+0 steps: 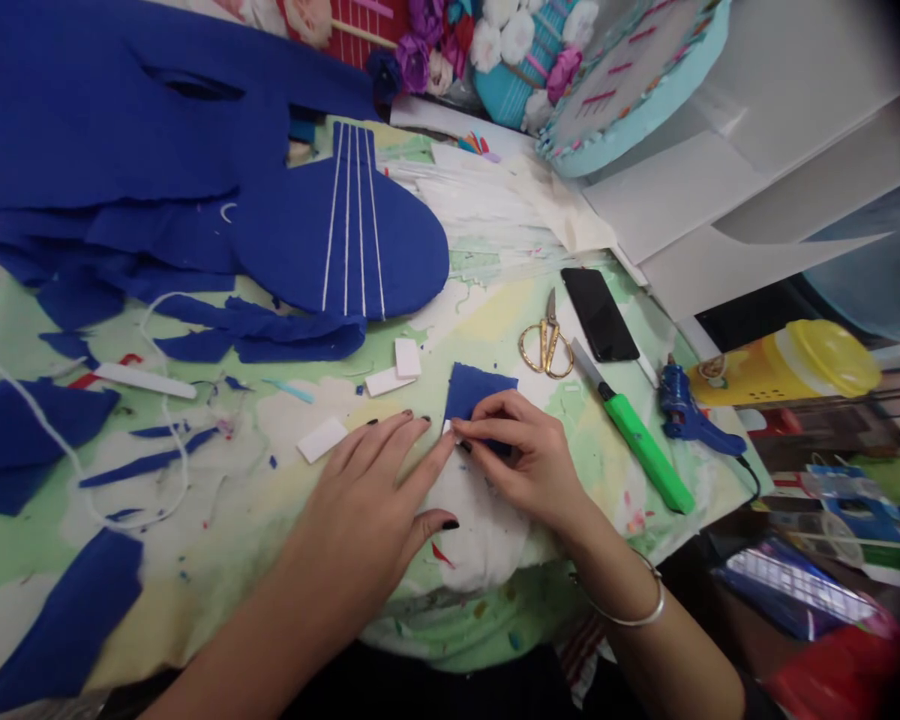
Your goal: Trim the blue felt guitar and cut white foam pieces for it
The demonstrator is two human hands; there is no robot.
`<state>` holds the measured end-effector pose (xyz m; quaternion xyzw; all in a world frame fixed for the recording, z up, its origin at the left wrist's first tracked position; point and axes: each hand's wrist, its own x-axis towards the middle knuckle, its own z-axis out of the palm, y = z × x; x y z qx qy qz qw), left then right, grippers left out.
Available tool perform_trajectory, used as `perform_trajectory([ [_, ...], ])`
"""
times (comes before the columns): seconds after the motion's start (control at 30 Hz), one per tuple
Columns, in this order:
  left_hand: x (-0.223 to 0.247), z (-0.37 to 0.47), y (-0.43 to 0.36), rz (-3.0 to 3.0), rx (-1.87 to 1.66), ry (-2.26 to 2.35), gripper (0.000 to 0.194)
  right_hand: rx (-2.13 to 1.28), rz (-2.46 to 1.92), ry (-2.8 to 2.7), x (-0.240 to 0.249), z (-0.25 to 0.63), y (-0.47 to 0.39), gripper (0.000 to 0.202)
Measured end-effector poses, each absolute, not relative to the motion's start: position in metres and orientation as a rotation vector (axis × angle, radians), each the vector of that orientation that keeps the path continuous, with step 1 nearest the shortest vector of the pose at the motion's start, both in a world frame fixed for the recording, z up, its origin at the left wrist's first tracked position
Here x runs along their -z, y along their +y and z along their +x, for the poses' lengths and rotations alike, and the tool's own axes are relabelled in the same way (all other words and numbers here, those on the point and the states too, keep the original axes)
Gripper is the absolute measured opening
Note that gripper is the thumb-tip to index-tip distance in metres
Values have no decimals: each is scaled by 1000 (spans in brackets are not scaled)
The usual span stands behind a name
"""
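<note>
A small dark blue square of fabric or paper (482,388) lies on the table in front of me. My right hand (531,452) rests over its near part, with thumb and fingers pinched at its left edge. A bit of a small white piece (448,427) shows at those fingertips; the rest is hidden. Flat on the table to the left, my left hand (371,490) has its fingers stretched out, the index fingertip touching beside the white piece. White rectangular pieces (322,439) lie just beyond the left hand, two of them (407,358) overlapping.
A blue ukulele-shaped piece (409,240) with white strings lies farther back. To the right are gold-handled scissors (546,345), a phone (600,313), a green utility knife (649,450), a blue glue gun (686,410) and a yellow cup (772,365). Blue scraps (67,620) and white cord (184,470) are left.
</note>
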<state>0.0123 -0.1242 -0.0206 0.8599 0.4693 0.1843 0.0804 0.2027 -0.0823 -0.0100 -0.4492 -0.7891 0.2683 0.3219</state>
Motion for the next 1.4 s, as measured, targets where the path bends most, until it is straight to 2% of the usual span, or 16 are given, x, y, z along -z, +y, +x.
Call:
perform_trajectory([
  [0.13, 15, 13, -121, 2554, -575, 1405, 46, -765, -1184, -1877, 7, 212, -83, 28],
  [0.33, 3, 20, -111, 2650, -668, 1273, 37, -654, -1297, -1538, 3, 229, -93, 27],
  [0.5, 11, 28, -109, 2794, -619, 1109, 35, -630, -1343, -1483, 3, 244, -117, 27],
  [0.7, 12, 30, -109, 2810, -563, 1159, 36, -615, -1467, -1383, 8, 254, -133, 22],
  [0.83, -1, 35, -109, 2803, -536, 1195, 33, -852, -1532, -1405, 11, 240, -114, 32],
  [1.0, -7, 39, -104, 2765, -532, 1199, 29, -716, -1659, -1509, 17, 219, -82, 40],
  [1.1, -5, 34, -97, 2627, -596, 1128, 20, -748, -1607, -1548, 23, 211, -73, 40],
  [1.17, -6, 31, -91, 2453, -776, 1116, 18, -752, -1541, -1538, 23, 207, -72, 41],
  [1.23, -10, 30, -87, 2157, -1057, 1244, 23, -788, -1410, -1494, 17, 204, -75, 43],
  [1.3, -17, 30, -83, 1767, -1240, 1321, 43, -869, -1225, -1443, 5, 202, -78, 44],
  [1.4, -29, 32, -78, 1247, -1165, 1172, 71, -987, -991, -1386, -17, 201, -82, 44],
])
